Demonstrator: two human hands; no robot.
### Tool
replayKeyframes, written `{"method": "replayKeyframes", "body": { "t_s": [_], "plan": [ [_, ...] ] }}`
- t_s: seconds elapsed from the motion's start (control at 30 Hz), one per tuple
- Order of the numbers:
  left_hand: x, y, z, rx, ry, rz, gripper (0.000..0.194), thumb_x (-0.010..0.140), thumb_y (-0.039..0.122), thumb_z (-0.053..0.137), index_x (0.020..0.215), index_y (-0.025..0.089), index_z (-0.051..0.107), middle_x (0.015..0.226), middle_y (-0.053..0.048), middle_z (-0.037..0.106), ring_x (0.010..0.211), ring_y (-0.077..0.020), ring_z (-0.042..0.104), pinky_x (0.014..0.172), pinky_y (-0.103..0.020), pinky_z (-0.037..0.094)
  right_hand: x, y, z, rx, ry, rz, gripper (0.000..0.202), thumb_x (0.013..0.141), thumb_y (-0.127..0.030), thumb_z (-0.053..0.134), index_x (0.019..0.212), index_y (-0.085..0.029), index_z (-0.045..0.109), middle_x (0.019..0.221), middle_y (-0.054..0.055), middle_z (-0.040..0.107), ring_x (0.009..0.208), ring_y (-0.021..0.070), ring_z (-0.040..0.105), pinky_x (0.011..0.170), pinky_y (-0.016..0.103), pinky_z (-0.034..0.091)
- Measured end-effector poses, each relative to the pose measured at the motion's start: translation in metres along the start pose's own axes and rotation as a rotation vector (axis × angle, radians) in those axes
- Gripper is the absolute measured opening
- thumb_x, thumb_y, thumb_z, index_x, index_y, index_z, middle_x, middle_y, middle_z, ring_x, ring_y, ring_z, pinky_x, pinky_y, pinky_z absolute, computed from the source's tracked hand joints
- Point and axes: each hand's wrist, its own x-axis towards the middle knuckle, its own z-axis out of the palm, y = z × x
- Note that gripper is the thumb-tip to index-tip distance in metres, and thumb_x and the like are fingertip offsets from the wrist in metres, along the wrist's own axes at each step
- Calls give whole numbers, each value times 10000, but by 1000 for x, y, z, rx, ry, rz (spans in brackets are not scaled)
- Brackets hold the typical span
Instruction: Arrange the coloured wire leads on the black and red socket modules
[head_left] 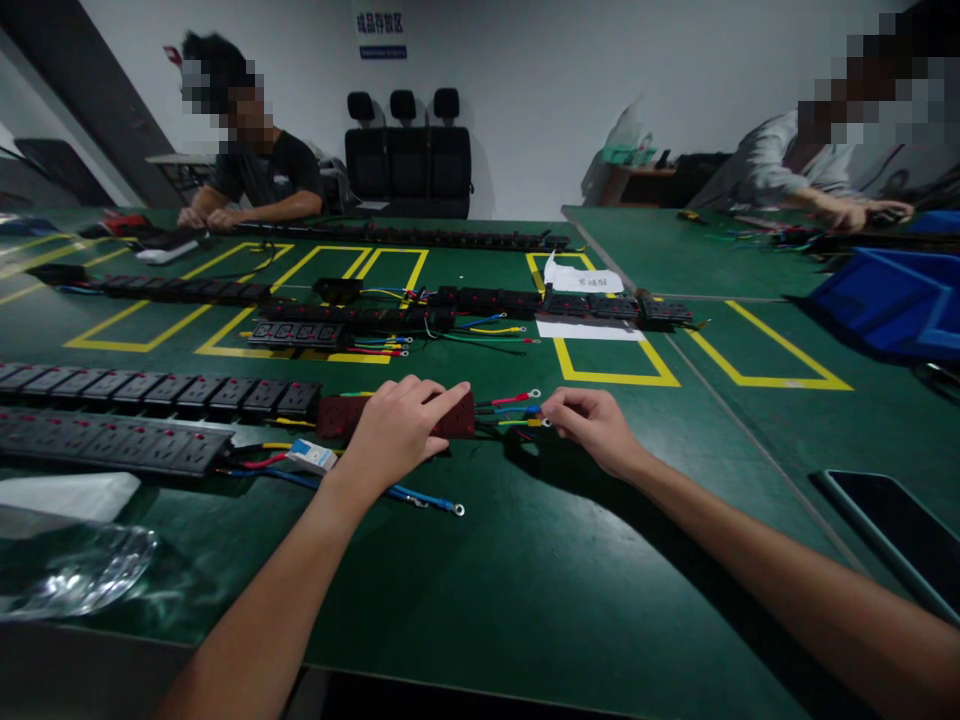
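Observation:
A dark red socket strip [459,412] lies on the green table, with wires coming out of its right end. My left hand [401,420] is over the strip and grips it, the index finger stretched along its top and the thumb on the near side. At the wire ends, my right hand [589,420] pinches the blue wire [514,411] near its tip. A red wire [517,399] and a yellow-green wire [517,423], both with ring terminals, lie beside it. Left of my left hand is a white-and-blue block [311,456] on wires from a black socket strip [112,440].
More black socket strips [300,315] cross the table's middle. A phone [892,530] lies at right, near a blue bin [892,300]. Clear plastic wrap [82,560] is at near left. Two people [262,175] work across the table, one left, one right.

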Motion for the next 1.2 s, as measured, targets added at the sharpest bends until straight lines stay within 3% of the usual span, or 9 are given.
{"method": "replayKeyframes", "body": {
  "t_s": [1.2],
  "plan": [
    [2,1,1,2,-18,1,808,784,283,851,1496,228,472,1221,-83,685,1025,-266,607,807,-365,450,0,0,-1,34,-32,-27,294,796,-436,718,665,-179,660,579,-16,532,523,108,424,486,253,289]
  ]
}}
